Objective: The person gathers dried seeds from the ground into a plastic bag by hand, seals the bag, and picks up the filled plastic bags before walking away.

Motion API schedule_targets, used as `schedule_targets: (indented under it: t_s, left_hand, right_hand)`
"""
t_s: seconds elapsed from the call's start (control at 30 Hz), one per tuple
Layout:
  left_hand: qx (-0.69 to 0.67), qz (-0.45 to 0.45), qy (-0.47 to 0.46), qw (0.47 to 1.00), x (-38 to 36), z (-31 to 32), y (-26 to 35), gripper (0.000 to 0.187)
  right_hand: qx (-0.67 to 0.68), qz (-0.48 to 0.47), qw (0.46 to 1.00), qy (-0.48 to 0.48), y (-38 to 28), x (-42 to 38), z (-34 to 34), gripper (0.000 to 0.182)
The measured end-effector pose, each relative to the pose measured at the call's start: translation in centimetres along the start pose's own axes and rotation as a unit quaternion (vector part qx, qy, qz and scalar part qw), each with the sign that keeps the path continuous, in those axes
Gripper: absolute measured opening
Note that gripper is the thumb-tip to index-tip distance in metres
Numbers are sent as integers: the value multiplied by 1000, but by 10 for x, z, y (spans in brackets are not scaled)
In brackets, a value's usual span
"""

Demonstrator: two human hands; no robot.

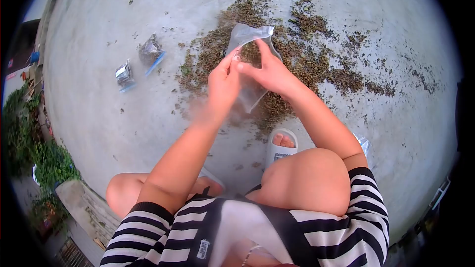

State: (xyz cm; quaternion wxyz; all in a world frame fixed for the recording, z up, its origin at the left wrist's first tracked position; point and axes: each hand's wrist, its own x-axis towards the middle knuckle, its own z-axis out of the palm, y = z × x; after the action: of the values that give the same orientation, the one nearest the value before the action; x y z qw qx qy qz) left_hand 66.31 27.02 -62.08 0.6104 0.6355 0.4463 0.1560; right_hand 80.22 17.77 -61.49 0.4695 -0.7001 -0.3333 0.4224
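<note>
A clear plastic zip bag (253, 89) is held up in front of me, its mouth spread apart between my hands. My left hand (223, 83) pinches one side of the rim with thumb and fingers. On the other side, my right hand (271, 71) grips the bag's edge, the index finger stretched up along the opening and the thumb reaching across toward my left fingers. Through the clear film the brown-green bits on the ground show. Below and around the bag, a loose spread of dried plant bits (307, 64) lies on the concrete.
Two filled zip bags with dark contents, a larger one (151, 51) and a smaller one (124, 74), lie on the concrete floor (148, 10) to the left. Some clear plastic (362, 143) lies by my right elbow. Green plants (52, 160) line the left edge. My sandal (282, 144) stands near the scattered bits.
</note>
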Motion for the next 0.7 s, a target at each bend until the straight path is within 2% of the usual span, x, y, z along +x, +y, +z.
schedule_targets:
  t_s: [0.1,0.13,0.17,0.23,0.3,0.33,0.4,0.43,0.5,0.53,0.57,0.6,0.63,0.67,0.7]
  left_hand:
    - [-76,-40,-1,996,0,-10,20,41]
    - [-94,-28,6,995,3,-19,20,40]
    - [-84,-46,26,995,8,-28,29,40]
    - [-116,-23,18,993,22,-56,33,42]
    - [-128,2,19,992,36,-85,34,44]
    - [-122,14,23,992,45,-99,33,43]
    - [-111,36,33,993,59,-125,26,42]
    - [-77,42,69,994,63,-133,21,43]
    - [-8,60,136,989,71,-145,11,47]
    - [95,54,172,979,74,-157,1,46]
    - [214,162,236,934,74,-151,-5,46]
    - [328,265,293,858,67,-141,-8,46]
    - [432,359,339,755,57,-130,-13,47]
    - [405,376,242,797,38,-114,-13,48]
    - [373,389,142,830,16,-93,-13,50]
  right_hand:
    - [43,-45,995,-72,-10,0,-17,71]
    - [105,-52,993,-27,-19,-6,-27,46]
    - [142,-94,985,11,-5,-1,-37,38]
    - [92,-75,990,70,14,-3,-69,41]
    - [-128,-27,985,116,55,-8,-93,60]
    - [-285,3,954,98,85,-15,-96,94]
    - [-384,98,917,41,89,-42,-74,111]
    - [-429,146,891,10,90,-60,-59,120]
    - [-465,73,882,-33,99,-80,-24,129]
    - [-488,49,870,-52,94,-85,-8,126]
    - [-512,26,856,-75,85,-88,6,121]
    - [-521,-27,849,-78,91,-85,12,117]
    - [-528,-79,842,-83,99,-83,18,112]
    - [-514,-120,848,-45,92,-77,17,86]
    - [-488,-146,860,-42,100,-66,11,78]
